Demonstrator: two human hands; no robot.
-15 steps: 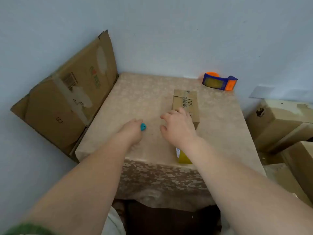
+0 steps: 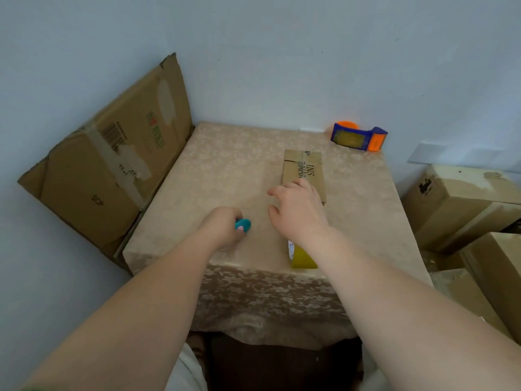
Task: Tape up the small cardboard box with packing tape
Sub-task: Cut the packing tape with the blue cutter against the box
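The small cardboard box point(image 2: 306, 169) lies lengthwise on the table point(image 2: 225, 170), right of centre. A strip of clear tape crosses its far end, and its near end shows yellow point(image 2: 303, 259). My right hand point(image 2: 298, 213) rests over the middle of the box with fingers spread, gripping nothing. My left hand point(image 2: 222, 228) sits on the table left of the box, closed around a small teal object point(image 2: 244, 224) with my thumb on top. The blue and orange tape dispenser point(image 2: 359, 136) stands at the far right corner, away from both hands.
A large flattened cardboard box point(image 2: 112, 165) leans against the wall, left of the table. Several cardboard boxes point(image 2: 462, 204) are stacked to the right, below table height. A patterned beige cloth covers the table and hangs over the near edge. A wall is close behind.
My left hand has curled tighter around the teal object, with the thumb now over it. My right hand has stayed on the box.
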